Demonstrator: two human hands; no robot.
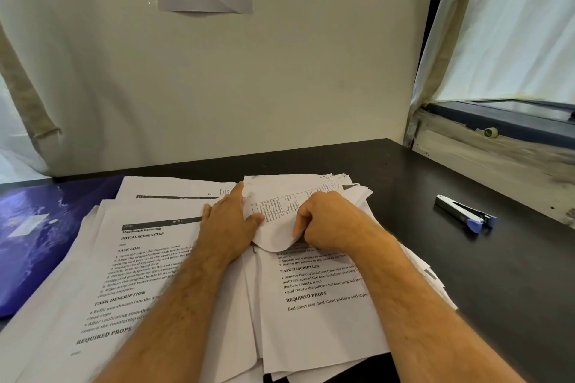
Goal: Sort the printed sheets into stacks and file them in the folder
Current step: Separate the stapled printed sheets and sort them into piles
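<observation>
The dark worktop (404,165) lies bare to the right of the printed sheets (326,305), apart from a stapler (465,212) well clear of them. A blue folder (40,233), glossy and mottled, lies just left of the sheets, its edge under them. The sheets form two overlapping piles of thin white paper with black text. The left hand (228,222) presses flat, fingers spread; the right hand (323,221) pinches a curled-up sheet (273,221).

matt paper sheets (323,314); glossy plastic folder (37,246)
</observation>
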